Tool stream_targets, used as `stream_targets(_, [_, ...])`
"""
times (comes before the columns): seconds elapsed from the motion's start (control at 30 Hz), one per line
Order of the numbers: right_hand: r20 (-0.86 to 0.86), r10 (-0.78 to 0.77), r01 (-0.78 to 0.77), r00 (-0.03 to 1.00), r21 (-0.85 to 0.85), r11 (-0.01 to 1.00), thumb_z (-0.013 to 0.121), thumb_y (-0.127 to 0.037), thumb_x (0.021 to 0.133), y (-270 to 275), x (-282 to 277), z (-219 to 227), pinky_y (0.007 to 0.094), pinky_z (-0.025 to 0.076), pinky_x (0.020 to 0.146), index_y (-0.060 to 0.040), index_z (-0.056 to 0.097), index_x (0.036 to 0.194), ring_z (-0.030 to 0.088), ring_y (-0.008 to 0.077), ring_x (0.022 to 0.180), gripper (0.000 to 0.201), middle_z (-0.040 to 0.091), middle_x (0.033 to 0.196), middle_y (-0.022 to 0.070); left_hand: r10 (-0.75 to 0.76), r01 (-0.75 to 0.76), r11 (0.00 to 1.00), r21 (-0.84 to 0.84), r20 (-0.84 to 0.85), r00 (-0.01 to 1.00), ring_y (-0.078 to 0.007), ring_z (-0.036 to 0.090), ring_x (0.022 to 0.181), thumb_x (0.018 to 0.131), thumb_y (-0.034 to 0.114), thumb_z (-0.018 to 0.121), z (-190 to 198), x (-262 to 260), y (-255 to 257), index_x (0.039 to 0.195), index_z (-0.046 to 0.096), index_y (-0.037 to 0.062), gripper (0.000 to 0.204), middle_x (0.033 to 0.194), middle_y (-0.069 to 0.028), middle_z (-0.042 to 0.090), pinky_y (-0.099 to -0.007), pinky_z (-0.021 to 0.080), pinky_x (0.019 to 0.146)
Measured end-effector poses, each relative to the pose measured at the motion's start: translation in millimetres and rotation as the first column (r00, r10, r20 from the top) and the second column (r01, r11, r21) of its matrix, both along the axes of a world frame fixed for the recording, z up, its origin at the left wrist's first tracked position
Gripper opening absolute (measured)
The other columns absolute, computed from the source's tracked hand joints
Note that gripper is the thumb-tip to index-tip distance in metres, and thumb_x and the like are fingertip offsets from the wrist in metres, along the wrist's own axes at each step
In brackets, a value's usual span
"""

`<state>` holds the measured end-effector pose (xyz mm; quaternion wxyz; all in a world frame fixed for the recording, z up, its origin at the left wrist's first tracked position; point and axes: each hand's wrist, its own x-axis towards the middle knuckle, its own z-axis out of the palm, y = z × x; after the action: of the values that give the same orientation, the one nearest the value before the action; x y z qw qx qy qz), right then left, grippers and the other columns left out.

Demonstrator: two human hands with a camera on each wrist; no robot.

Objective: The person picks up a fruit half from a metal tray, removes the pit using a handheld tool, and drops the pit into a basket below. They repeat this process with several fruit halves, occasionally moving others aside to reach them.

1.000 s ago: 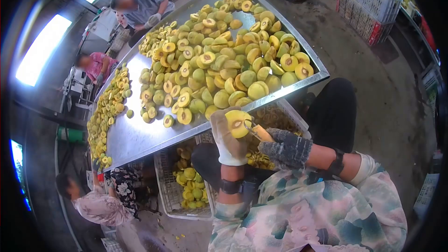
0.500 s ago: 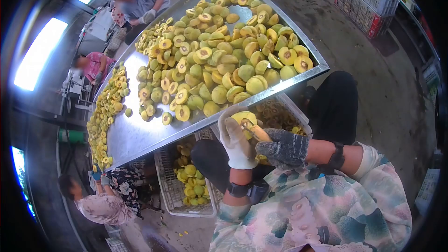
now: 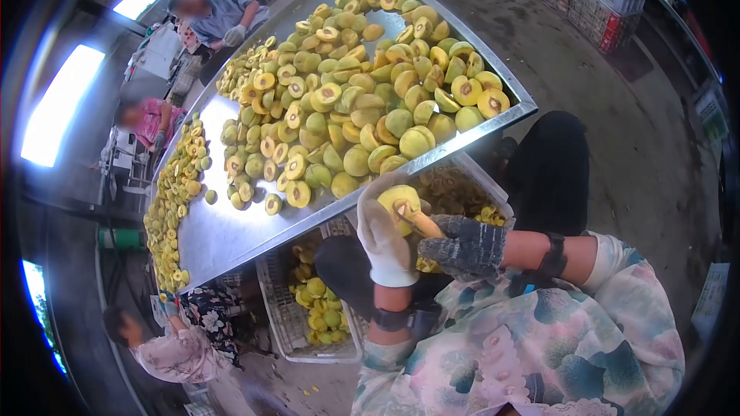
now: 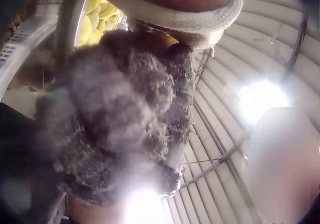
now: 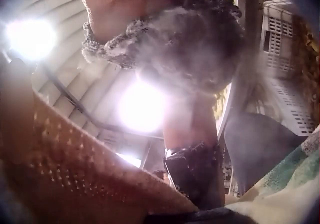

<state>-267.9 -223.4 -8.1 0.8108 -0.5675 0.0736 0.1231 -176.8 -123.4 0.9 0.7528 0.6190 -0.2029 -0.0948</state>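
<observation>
My left hand point(image 3: 383, 243), in a pale glove, holds a halved yellow-green fruit point(image 3: 401, 202) with its cut face up. In my right hand point(image 3: 466, 245), under a grey knit glove, is a pitting tool point(image 3: 426, 224) with a light wooden handle. Its metal end meets the cut face of the fruit half. Both hands are close together below the near edge of the metal tray point(image 3: 239, 240). The left wrist view is mostly filled by the grey glove point(image 4: 120, 104), which hides the fruit there. The right wrist view shows the back of that glove point(image 5: 195, 44).
Heaped fruit halves point(image 3: 331, 108) cover much of the tray. Below my hands stands a crate point(image 3: 493, 191) with fruit scraps; a second crate point(image 3: 271, 312) of yellow pieces is at left. Several people work around the tray. Stacked crates point(image 3: 593, 0) stand at the back right.
My left hand has shifted right and tilted, bringing the fruit half closer to my right hand. The tool has turned against the cut face. The head view has swung slightly.
</observation>
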Motion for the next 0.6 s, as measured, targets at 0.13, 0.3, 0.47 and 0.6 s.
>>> stream_targets(0.13, [0.008,0.039,-0.039,0.999,-0.023,0.999,0.055,-0.023,0.09,-4.4,-1.7,9.6,0.0199,0.04,0.043,-0.0092,0.048,0.12,0.048,0.0053,0.049,0.034,0.056,0.07,0.0009,-0.282,0.242,0.955,-0.175,-0.266,0.922,-0.0222,0.06,0.067,0.089,0.053,0.045,9.6,8.9,5.5,0.114,0.047,-0.002,0.06,0.099,-0.0176,0.059,-0.032,0.052,0.058])
stream_targets(0.3, [-0.12,0.205,-0.108,0.971,0.546,0.831,0.055,-0.027,0.091,-13.2,-9.0,8.3,0.0196,0.037,0.038,-0.0072,0.056,0.099,0.05,0.0076,0.048,0.022,0.055,0.066,-0.0002,-0.104,0.123,0.987,0.102,-0.176,0.979,-0.0183,0.059,0.061,0.094,0.04,0.041,21.6,0.8,-4.0,0.102,0.054,-0.0029,0.046,0.08,-0.0125,0.061,-0.0291,0.05,0.055])
stream_targets(0.47, [-0.138,0.298,-0.075,0.945,0.795,0.603,0.053,-0.03,0.091,-12.6,-12.1,-6.5,0.0198,0.036,0.033,-0.0076,0.057,0.093,0.049,0.0085,0.043,0.023,0.053,0.06,-0.001,-0.206,0.216,0.976,0.038,-0.183,0.961,-0.0175,0.058,0.06,0.094,0.038,0.043,15.1,14.9,-0.3,0.099,0.055,-0.0031,0.043,0.08,-0.0124,0.061,-0.0297,0.05,0.054])
stream_targets(0.6, [-0.192,0.265,-0.017,0.945,0.779,0.627,0.053,-0.032,0.091,-7.4,-11.2,-8.9,0.0208,0.035,0.032,-0.0077,0.056,0.086,0.047,0.009,0.04,0.025,0.051,0.058,-0.0007,-0.295,0.301,0.953,-0.012,-0.245,0.923,-0.0169,0.058,0.061,0.093,0.035,0.047,8.0,19.8,7.4,0.1,0.055,-0.0025,0.038,0.083,-0.0123,0.062,-0.0294,0.05,0.055])
